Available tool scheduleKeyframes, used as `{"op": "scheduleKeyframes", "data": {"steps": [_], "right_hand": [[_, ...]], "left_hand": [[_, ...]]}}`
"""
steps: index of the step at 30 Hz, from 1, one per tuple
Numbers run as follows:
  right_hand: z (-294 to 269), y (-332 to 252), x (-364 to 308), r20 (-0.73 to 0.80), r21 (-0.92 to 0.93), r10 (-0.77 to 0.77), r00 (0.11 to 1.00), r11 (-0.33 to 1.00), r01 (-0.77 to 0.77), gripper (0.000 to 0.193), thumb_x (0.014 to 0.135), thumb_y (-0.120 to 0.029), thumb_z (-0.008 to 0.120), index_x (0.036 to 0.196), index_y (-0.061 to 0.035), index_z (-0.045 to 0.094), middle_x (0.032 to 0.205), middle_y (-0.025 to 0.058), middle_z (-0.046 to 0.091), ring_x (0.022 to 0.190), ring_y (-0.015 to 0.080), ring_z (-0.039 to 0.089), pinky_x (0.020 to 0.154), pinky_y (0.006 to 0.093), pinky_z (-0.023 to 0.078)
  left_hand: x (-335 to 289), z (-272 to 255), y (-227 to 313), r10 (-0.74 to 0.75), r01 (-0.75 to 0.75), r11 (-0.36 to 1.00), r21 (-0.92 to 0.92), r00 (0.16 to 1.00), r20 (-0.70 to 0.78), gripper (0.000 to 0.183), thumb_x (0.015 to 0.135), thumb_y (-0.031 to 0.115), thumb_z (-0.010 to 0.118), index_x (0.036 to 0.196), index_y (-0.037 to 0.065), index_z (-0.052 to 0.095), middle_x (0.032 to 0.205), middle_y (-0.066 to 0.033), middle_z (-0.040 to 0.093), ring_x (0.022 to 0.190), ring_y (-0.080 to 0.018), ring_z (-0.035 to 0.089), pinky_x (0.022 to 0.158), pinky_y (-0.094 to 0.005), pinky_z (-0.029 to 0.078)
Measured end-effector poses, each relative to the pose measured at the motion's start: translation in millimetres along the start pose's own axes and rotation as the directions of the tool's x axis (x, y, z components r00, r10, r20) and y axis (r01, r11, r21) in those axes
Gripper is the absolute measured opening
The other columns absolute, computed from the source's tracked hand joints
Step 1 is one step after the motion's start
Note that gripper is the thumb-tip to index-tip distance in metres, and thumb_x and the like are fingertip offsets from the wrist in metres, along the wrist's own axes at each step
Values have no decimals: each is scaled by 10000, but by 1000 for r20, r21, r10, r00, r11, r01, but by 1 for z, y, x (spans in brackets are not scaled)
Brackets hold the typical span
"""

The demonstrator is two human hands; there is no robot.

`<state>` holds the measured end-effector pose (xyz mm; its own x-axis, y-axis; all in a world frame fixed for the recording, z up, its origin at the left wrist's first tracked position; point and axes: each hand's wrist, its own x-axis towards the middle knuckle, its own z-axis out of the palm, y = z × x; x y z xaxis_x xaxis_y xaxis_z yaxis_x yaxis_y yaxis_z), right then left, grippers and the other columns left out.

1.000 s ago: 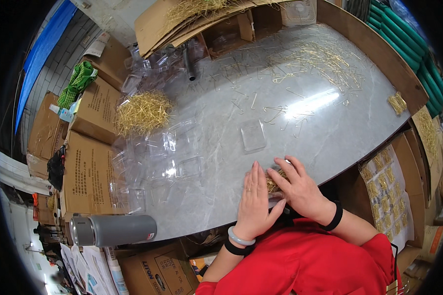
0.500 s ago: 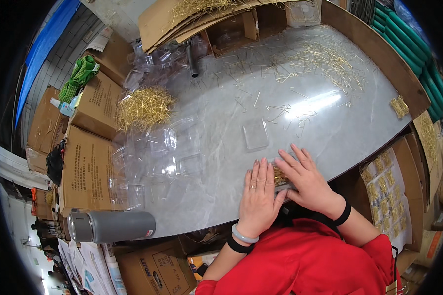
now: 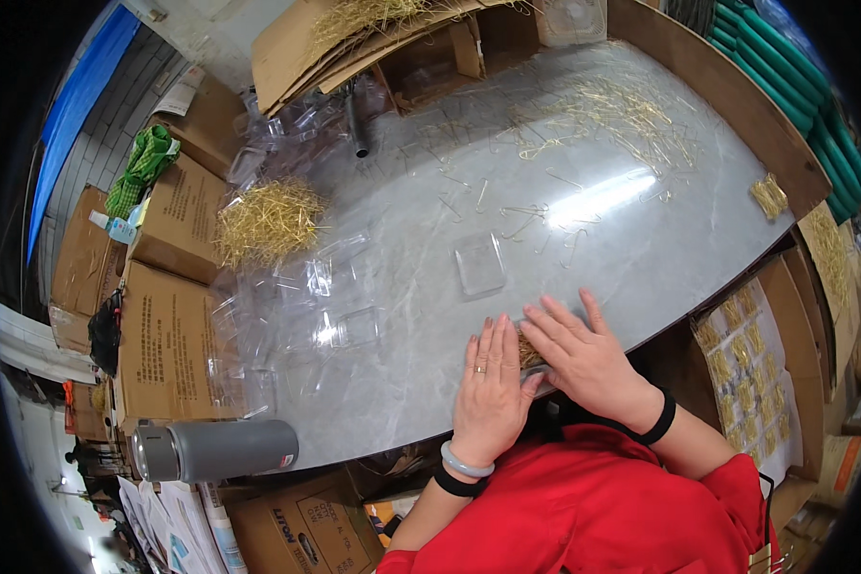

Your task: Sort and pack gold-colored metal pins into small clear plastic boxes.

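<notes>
My left hand (image 3: 491,390) lies on the near edge of the grey table, its fingers stretched out together. My right hand (image 3: 591,368) faces it, fingers extended and the index finger apart. Between and under the two hands is a bundle of thin gold wire hooks (image 3: 528,354), mostly covered, so I cannot tell whether a box is around it. Just beyond my fingers sits a clear plastic box (image 3: 479,266). Loose gold wire hooks (image 3: 531,218) lie farther off, and a wider scatter of wire hooks (image 3: 641,124) spreads at the far right.
At left are a heap of gold wire hooks (image 3: 270,222), several clear plastic boxes (image 3: 330,306) and cardboard cartons (image 3: 167,335). A grey bottle (image 3: 225,450) lies at the near left edge. A packed bundle (image 3: 768,196) sits by the right rim; a carton of bundles (image 3: 751,368) stands below.
The whole view has shifted slightly. Both hands stay around the bundle; my right index finger has spread farther from the other fingers.
</notes>
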<state>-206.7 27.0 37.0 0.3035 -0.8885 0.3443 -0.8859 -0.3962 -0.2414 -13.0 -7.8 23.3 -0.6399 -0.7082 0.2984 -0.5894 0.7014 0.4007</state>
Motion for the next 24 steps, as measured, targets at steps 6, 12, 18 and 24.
{"op": "scheduleKeyframes", "data": {"steps": [6,12,18,24], "right_hand": [[0,8,3,55,7,-61,997,998,61,785,812,-257,779,1492,-42,451,1558,168,430,1477,332,371,1208,612,216],[-23,46,-1,127,706,66,990,694,-137,815,835,-159,768,1531,-14,371,1523,227,442,1410,390,433,1176,421,355],[-21,41,8,209,630,132,969,740,-237,656,874,-122,744,1468,-33,479,1481,162,493,1363,337,485,1139,402,394],[-8,48,0,5,718,147,989,688,-106,599,881,-184,746,1419,-35,527,1429,173,527,1291,379,513,1085,426,427]], "left_hand": [[0,-5,1,-3,3,1000,-10,1000,8,746,981,268,639,1537,-85,289,1583,-273,336,1461,-450,339,1203,-545,279],[1,-7,0,14,-14,1000,-4,999,33,741,981,300,631,1537,-70,311,1590,-258,336,1471,-442,330,1204,-544,275],[2,-6,-1,14,-14,1000,2,999,41,738,964,270,649,1537,-59,321,1593,-249,339,1477,-434,329,1202,-541,279],[1,-6,1,12,-12,1000,-2,1000,27,754,955,261,661,1542,-57,310,1592,-245,342,1473,-436,336,1202,-537,283]]}}
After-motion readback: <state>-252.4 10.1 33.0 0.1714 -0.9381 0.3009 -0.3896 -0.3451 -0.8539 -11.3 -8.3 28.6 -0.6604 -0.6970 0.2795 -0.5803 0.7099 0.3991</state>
